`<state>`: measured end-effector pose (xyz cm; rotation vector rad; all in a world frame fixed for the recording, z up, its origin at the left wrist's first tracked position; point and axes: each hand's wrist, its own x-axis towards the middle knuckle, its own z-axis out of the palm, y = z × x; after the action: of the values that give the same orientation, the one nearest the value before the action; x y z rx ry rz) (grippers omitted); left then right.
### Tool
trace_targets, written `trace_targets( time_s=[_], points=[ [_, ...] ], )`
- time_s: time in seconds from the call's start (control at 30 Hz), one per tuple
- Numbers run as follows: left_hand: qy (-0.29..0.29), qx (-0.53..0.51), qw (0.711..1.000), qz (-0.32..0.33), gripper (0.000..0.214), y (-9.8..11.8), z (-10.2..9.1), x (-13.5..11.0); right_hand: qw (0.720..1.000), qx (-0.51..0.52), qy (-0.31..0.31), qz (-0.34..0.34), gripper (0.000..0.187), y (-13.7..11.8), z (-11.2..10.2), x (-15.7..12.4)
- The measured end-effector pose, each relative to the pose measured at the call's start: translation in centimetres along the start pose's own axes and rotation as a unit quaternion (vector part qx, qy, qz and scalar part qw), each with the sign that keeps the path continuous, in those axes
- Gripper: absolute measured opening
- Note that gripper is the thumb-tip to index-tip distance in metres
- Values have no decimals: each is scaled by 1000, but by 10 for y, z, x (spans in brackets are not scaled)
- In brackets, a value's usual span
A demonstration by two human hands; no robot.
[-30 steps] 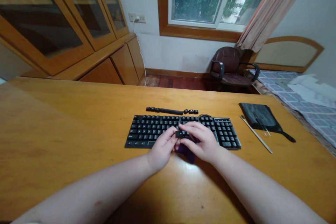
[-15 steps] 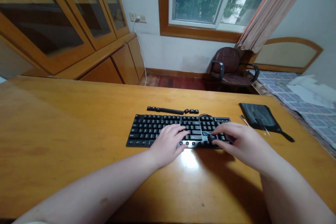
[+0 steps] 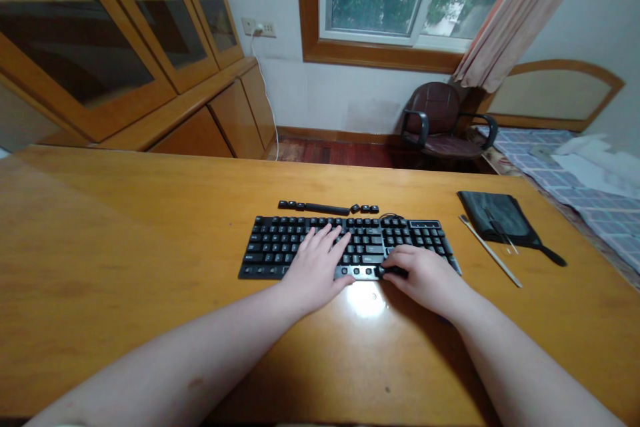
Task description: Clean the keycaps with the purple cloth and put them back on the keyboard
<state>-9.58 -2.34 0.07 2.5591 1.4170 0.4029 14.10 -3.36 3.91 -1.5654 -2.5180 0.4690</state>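
Observation:
A black keyboard (image 3: pixel 370 249) lies on the wooden desk, with bare key stems showing along its front row. My left hand (image 3: pixel 313 270) rests over its middle, fingers spread across the keys and thumb near the front edge. My right hand (image 3: pixel 423 273) is at the front edge right of centre, thumb and fingers pinched on a small black keycap (image 3: pixel 381 271), partly hidden by the fingers. Behind the keyboard, a loose spacebar (image 3: pixel 327 209) lies in a row with several small loose keycaps (image 3: pixel 365 209).
On the desk (image 3: pixel 150 233), to the right of the keyboard, are a thin pale brush-like stick (image 3: pixel 493 253) and a dark pouch (image 3: pixel 500 217) with a thin tool on it. A chair (image 3: pixel 435 120), a bed (image 3: pixel 530 153) and a glass-fronted cabinet (image 3: pixel 200 80) stand beyond.
My right hand has moved left and toward the front edge of the keyboard, uncovering the pale stick and the number keys. My left hand stays on the keyboard, its fingers more spread.

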Motion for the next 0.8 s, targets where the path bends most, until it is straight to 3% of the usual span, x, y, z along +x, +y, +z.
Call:
trace_targets(
  time_s=[0.4, 0.8],
  points=[
    [-2, -3, 1000, -9, 75, 1, 0, 0, 1000, -21, 12, -19, 12, 2, 9, 1],
    [17, -7, 1000, 1, 73, 1, 2, 0, 990, -141, 0, -17, 22, -14, 9, -5]
  ],
)
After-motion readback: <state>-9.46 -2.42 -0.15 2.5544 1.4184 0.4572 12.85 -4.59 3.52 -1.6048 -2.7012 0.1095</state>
